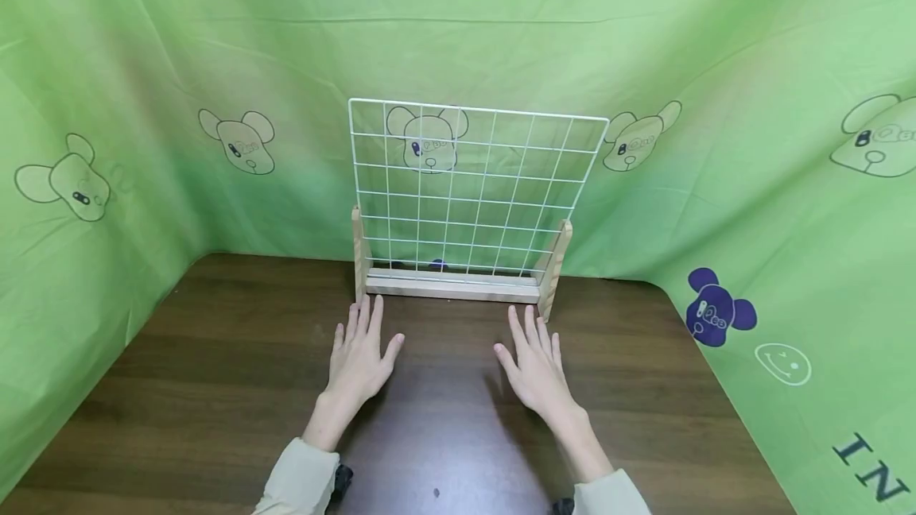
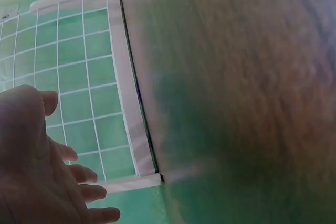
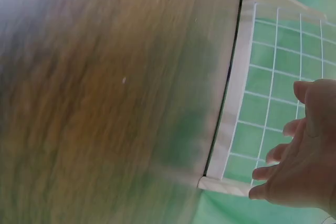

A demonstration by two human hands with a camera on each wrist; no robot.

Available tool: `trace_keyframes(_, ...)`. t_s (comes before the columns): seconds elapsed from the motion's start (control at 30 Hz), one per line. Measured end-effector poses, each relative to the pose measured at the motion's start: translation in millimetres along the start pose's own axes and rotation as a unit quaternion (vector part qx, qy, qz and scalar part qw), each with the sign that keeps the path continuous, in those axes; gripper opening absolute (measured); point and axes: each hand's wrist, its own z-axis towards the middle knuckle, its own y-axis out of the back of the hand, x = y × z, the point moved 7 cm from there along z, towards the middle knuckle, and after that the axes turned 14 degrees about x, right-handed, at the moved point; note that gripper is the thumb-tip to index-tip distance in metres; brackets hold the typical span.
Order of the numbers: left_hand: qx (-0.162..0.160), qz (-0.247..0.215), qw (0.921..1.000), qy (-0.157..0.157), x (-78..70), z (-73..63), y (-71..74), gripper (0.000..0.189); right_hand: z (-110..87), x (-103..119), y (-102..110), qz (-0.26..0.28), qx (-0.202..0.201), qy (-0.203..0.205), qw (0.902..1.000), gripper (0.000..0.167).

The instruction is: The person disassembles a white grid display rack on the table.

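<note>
A white wire grid panel (image 1: 472, 181) stands upright in a pale wooden base (image 1: 452, 286) at the back of the table. My left hand (image 1: 361, 360) is before the base's left end, fingers spread and straight, holding nothing. Before the right end, my right hand (image 1: 535, 368) has its fingers extended likewise, with nothing in it. In the left wrist view the left hand (image 2: 39, 166) shows beside the grid (image 2: 79, 72). The right wrist view has the right hand (image 3: 304, 156) near the grid's other side (image 3: 273, 82). Whether fingertips touch the wooden side pieces, I cannot tell.
The brown wooden table (image 1: 444, 404) lies under both hands. A green curtain (image 1: 286, 46) printed with mouse-like heads surrounds it at the back and sides. Wooden side supports (image 1: 554, 269) flank the grid. Light sleeves (image 1: 300, 479) cover the forearms.
</note>
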Motion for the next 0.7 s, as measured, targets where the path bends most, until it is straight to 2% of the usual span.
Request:
trace_keyframes(0.13,0.001,-0.034,0.9994,0.004,7.5,2.7,2.6,0.07,1.5,-7.9,5.1,0.033,-0.019,0.01,0.9992,0.064)
trace_keyframes(0.27,0.0,-0.099,0.9951,0.007,17.7,6.9,7.0,0.069,4.3,-17.8,13.9,0.104,-0.055,0.039,0.9922,0.061)
trace_keyframes(0.37,-0.01,-0.158,0.9874,0.011,27.8,10.5,11.7,0.068,6.8,-27.4,21.9,0.161,-0.082,0.051,0.9823,0.058)
trace_keyframes(0.47,-0.025,-0.208,0.9776,0.02,39.1,13.8,15.9,0.064,8.9,-37.6,30.1,0.216,-0.103,0.044,0.9699,0.055)
trace_keyframes(0.57,-0.039,-0.24,0.9697,0.027,48.6,16.3,18.7,0.06,10.7,-46.6,36.5,0.268,-0.119,0.036,0.9554,0.052)
trace_keyframes(0.7,-0.05,-0.27,0.9611,0.031,58.1,18.6,21.0,0.055,12.9,-55.6,41.9,0.307,-0.137,0.025,0.9415,0.046)
